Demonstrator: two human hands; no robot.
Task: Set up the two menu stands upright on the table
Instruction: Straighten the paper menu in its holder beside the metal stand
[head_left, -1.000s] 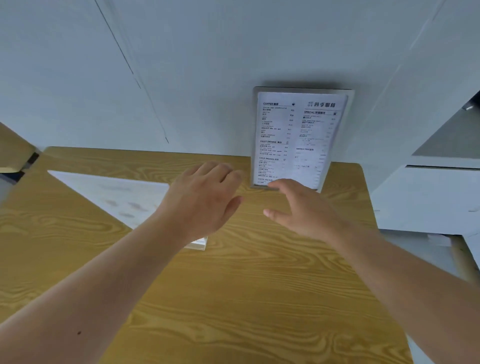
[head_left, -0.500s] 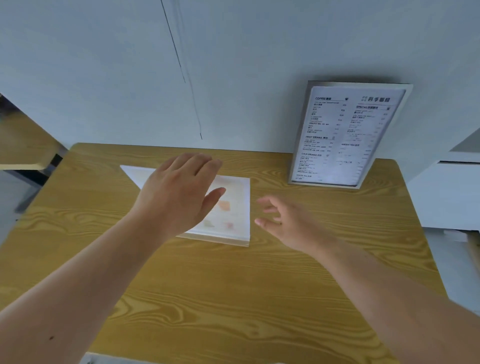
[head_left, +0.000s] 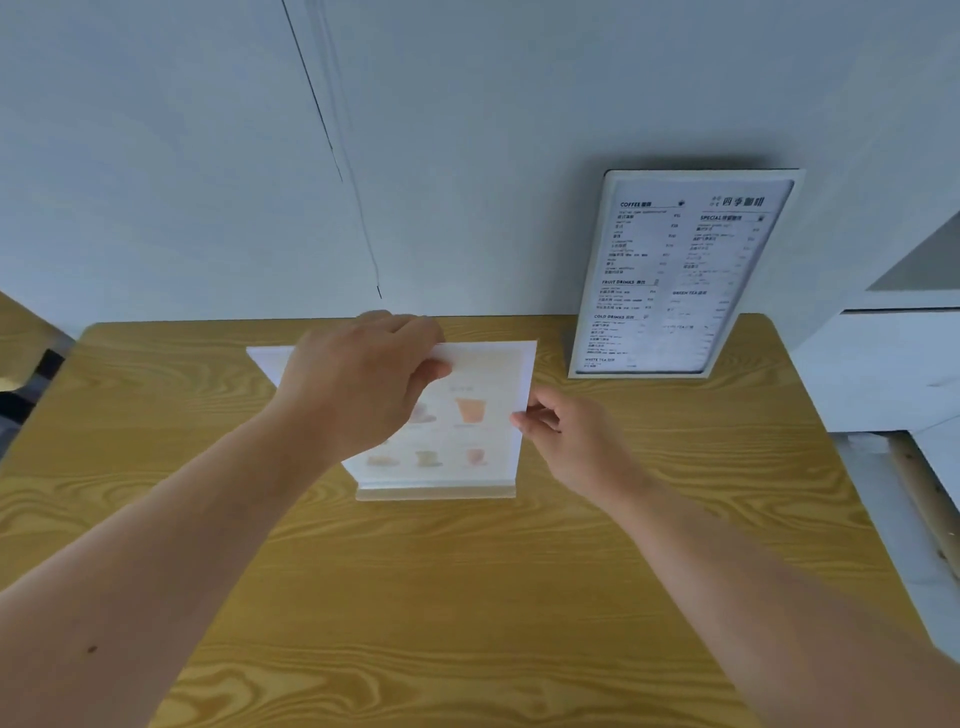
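Wooden table (head_left: 467, 597) now carries 1 text menu stand (head_left: 675, 270) upright at the wall. The pictured drinks menu stand (head_left: 467, 426), flat 0.5 s ago, is now gripped: left hand (head_left: 358, 389) clenched on its top edge, right hand (head_left: 566, 436) pinching its side, so raising is judged under way.

Likely café: drinks menu stand (head_left: 675, 275) on wood-grain table (head_left: 467, 597)

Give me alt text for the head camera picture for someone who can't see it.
Two bare hands grip a picture menu stand on a wooden table, the left hand at its top edge, the right hand at its side. A text menu stand stands upright by the wall.
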